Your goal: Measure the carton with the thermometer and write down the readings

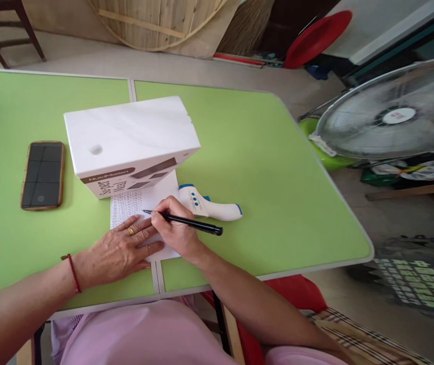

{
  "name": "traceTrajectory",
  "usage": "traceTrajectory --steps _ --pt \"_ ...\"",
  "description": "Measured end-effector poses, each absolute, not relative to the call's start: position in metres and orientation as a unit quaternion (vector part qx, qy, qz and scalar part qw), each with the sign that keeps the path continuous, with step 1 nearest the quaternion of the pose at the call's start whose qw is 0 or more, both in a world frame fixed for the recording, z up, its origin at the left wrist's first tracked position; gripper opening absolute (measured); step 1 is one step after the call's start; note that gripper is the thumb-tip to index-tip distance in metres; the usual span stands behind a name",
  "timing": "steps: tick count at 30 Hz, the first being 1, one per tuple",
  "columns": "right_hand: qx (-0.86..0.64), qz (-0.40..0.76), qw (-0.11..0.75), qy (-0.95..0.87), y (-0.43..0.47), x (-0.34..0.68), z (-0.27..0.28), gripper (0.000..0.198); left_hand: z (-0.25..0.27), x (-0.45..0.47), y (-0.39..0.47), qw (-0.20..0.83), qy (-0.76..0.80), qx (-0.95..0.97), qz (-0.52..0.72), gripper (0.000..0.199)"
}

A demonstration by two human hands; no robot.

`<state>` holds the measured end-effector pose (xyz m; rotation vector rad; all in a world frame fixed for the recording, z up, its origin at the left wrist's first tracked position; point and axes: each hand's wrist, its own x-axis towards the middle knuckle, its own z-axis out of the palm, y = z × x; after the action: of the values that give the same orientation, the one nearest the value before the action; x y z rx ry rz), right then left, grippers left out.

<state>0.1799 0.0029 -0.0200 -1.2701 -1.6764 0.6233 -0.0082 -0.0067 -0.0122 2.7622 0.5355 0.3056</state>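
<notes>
A black pen [197,223] is pinched in my right hand [177,228], its tip at the sheet of paper [159,195]. Rows of small handwriting cover the left part of that sheet. My left hand [120,248] lies flat on the paper's lower left area, fingers stretched out. Just beyond both hands a white box [133,134] printed "NutriMotion" stands over the paper's far part and hides it. Right of the pen hand, a white and blue infrared thermometer [211,205] lies on the table, partly behind my fingers.
A smartphone [43,175] in a brown case lies on the green table [278,203], left of the box. Beyond the table's right edge stands a large fan [395,114]. A red chair [296,291] is near the front edge, and a wooden stool [11,30] is at the far left.
</notes>
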Motion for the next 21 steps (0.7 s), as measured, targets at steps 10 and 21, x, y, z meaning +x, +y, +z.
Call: traceTrajectory --steps 10,21 --pt "-0.523 0.271 0.466 -0.66 0.0016 0.1807 -0.0239 0.012 -0.0134 -0.0098 -0.0066 0.146 0.187 0.965 0.112 0.043" --pt "-0.518 0.272 0.463 -0.666 0.0014 0.1811 -0.0237 0.012 -0.0148 -0.0093 -0.0069 0.147 0.186 0.964 0.122 0.043"
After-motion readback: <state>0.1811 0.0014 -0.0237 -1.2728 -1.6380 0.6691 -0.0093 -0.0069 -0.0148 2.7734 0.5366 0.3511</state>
